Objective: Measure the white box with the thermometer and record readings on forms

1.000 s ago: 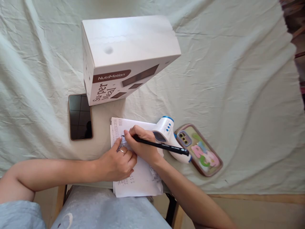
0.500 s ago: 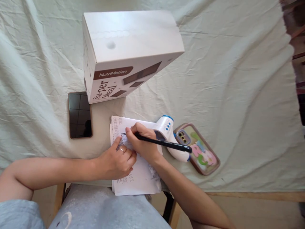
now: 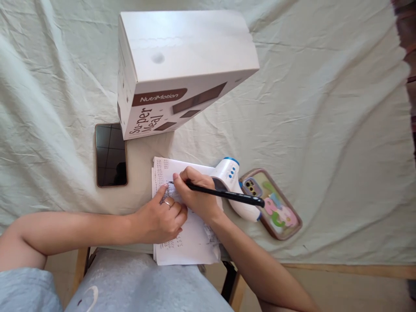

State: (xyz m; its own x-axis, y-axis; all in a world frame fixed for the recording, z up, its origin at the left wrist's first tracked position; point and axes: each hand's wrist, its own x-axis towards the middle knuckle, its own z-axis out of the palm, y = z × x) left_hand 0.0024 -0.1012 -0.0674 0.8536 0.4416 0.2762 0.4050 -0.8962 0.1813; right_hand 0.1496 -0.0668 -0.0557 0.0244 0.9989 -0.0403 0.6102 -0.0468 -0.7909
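A black pen (image 3: 227, 195) is gripped in my right hand (image 3: 199, 195), its tip down at the written part of a stack of paper sheets (image 3: 188, 255). My left hand (image 3: 160, 219) rests on the same stack, index finger stretched out close to the pen tip and the other fingers loosely bent, a ring on one of them. Rows of small handwriting cover parts of the top sheet; the words are too small to read. Both hands hide the middle of the page. Just right of my right hand lies a white and blue infrared thermometer (image 3: 242, 210), partly behind the pen.
A tall white NutriMotion box (image 3: 195, 47) stands beyond the paper. A dark-screened phone (image 3: 111, 156) lies by the box's left corner. At the right, another phone in a decorated case (image 3: 287, 232) lies beside the thermometer. Wrinkled pale cloth (image 3: 325, 130) covers the table.
The whole view has shifted slightly, with the box appearing a little farther right. Both hands and the pen keep nearly the same place on the paper.
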